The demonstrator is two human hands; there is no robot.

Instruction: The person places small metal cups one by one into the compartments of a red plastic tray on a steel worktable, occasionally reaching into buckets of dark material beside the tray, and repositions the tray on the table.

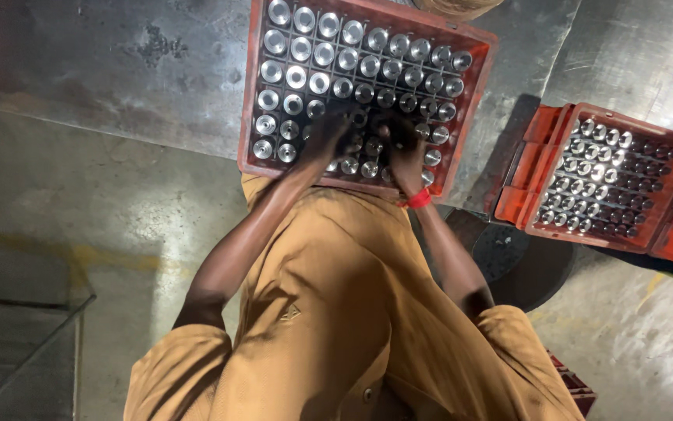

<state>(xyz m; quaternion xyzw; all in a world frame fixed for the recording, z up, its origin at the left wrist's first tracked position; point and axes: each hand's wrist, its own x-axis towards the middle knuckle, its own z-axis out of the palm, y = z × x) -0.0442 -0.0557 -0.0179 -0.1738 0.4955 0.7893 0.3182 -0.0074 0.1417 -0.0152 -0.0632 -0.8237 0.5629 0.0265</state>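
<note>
1. A steel tabletop, dull grey and blotched with dark stains, is taking up the left and top of the view; its near edge is running across the picture at a slant, and the bare metal left of the crate is lying open.
2. Below that edge a concrete floor is showing, smooth and glossy, with a faded yellow stripe crossing it.
3. A red plastic crate is sitting on the tabletop at its near edge, its walls scuffed and its inside split by a dark grid into small square cells.
4. Shiny metal cylinders are standing upright, one to a cell, their round tops catching the light; the rows are filling the crate nearly from wall to wall.
5. The left hand is reaching into the near rows of the crate, fingers curled down among the cylinders; whether they are pinching one cannot be told, as the hand is in shadow.
6. The right hand is lying just beside it, also down on the near rows, fingers bent and dark against the metal, their grip unclear; a red band is circling the wrist.
7. Both arms are coming out of a tan short-sleeved shirt, soft and creased.
8. To the right, well apart, a second red crate with the same cylinders is resting lower, with a strip of bare steel lying between the two.
</note>
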